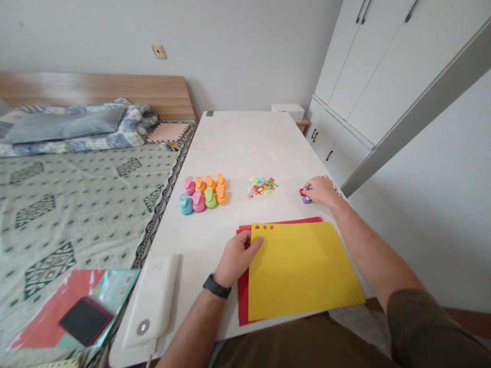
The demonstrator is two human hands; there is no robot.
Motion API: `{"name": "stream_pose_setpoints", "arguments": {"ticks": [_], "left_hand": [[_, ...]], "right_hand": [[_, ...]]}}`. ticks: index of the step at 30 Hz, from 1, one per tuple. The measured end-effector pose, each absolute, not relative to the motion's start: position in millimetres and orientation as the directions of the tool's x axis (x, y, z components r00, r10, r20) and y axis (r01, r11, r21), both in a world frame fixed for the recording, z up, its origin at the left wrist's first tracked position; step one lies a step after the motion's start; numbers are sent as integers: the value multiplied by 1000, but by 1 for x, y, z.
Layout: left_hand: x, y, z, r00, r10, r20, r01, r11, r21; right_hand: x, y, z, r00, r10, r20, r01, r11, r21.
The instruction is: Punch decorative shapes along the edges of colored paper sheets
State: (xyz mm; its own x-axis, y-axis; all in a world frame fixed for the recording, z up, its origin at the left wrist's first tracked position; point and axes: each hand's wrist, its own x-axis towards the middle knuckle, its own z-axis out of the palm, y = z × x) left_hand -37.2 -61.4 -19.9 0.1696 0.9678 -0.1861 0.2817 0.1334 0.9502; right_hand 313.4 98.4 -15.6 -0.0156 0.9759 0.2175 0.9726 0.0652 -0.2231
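The left grip (236, 256) pinches one yellow sheet (303, 271) on the bench (245, 143). Beyond the sheet lie eight punches (209, 197) leftward, one confetti pile (264, 187) and, rightward, small pieces (306, 200) under the right grip (321, 190), its closure unclear.

Right hand (320, 190) partly hides red-purple items (306, 200) (punches, perhaps); confetti (263, 186) shapes indistinct.

Premises are a home bedroom, evidenced by wooden headboard (161, 94), rumpled quilt (138, 125) and grey pillow (69, 125) at upper left, patterned bedspread (94, 204) below them, and white cupboards (402, 71) with dark handles (411, 10) at upper right.
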Motion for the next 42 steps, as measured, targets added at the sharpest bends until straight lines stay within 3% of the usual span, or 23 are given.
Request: {"name": "stream_pose_setpoints", "arguments": {"ticks": [4,6,9,12,15,22,42], "left_hand": [[-36,-62,-17,188,965,-181,287,123,950],[-37,-62,-17,182,966,-184,290,126,949],[-37,-62,-16,178,966,-186,302,127,945],[-38,-62,-15,176,967,-185,311,124,942],[-39,-61,-14,176,965,-195,307,134,942],[-37,-61,-15,183,963,-197,271,143,952],[-38,-60,-17,203,960,-194,282,132,950]], "right_hand": [[301,92,-2,-23,963,268,970,86,-227],[291,83,8,-25,949,313,944,126,-306],[270,59,21,-23,964,265,800,177,-574],[247,33,25,-112,989,91,476,134,-869],[232,14,18,-218,976,3,253,59,-966],[226,6,-9,-285,954,-89,228,-22,-973],[225,8,-19,-434,888,-152,403,41,-914]]}}
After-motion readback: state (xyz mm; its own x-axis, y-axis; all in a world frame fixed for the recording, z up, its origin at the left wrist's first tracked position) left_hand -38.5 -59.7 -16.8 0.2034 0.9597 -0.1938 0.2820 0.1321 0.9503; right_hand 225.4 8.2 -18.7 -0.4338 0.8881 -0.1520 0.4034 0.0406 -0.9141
